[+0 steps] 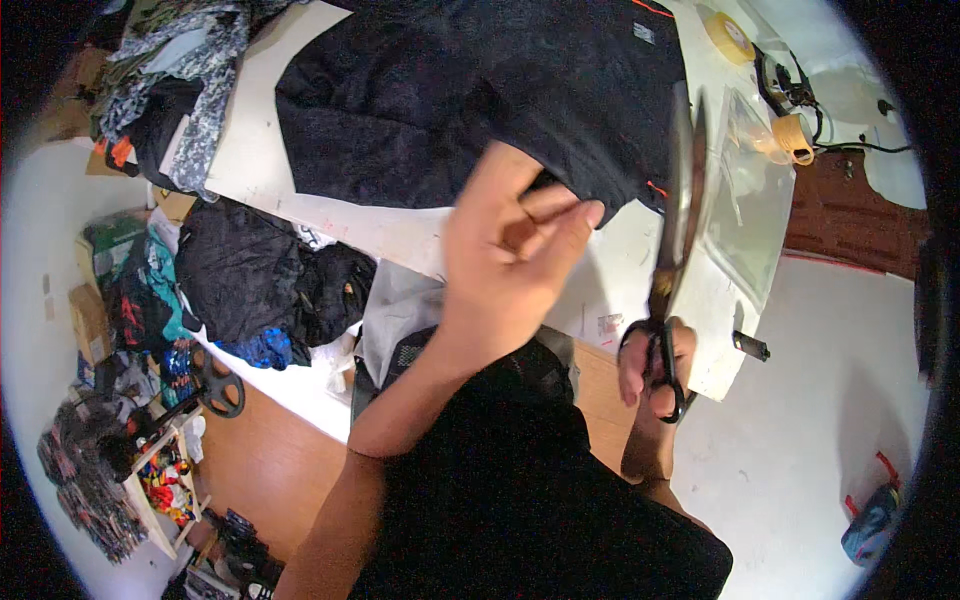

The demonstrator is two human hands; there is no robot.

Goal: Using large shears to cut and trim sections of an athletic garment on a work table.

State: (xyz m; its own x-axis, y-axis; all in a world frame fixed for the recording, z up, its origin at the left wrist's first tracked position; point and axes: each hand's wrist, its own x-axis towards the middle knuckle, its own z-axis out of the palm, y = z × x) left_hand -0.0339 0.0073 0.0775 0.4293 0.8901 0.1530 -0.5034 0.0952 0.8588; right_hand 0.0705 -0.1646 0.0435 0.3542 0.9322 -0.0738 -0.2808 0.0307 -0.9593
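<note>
A black garment [400,110] lies spread on the white table, its near edge running toward me. My left hand [505,270] is at that near edge, slightly blurred, with thumb and fingers closed on a bit of the dark cloth. To the right, my right hand [680,360] grips a large pair of scissors [663,285] by its black handles. Their long blades point away from me, slightly parted, and pass over the right border of the garment. Small orange thread ends show on the cloth near the blades.
On the white table [245,150] stand a tape roll [730,38] and an orange-capped clear container [790,138] at the far right. A small black cylinder [750,346] sits by the right edge. Dark clothes [250,270] pile up at left, with patterned fabric [210,120] beyond.
</note>
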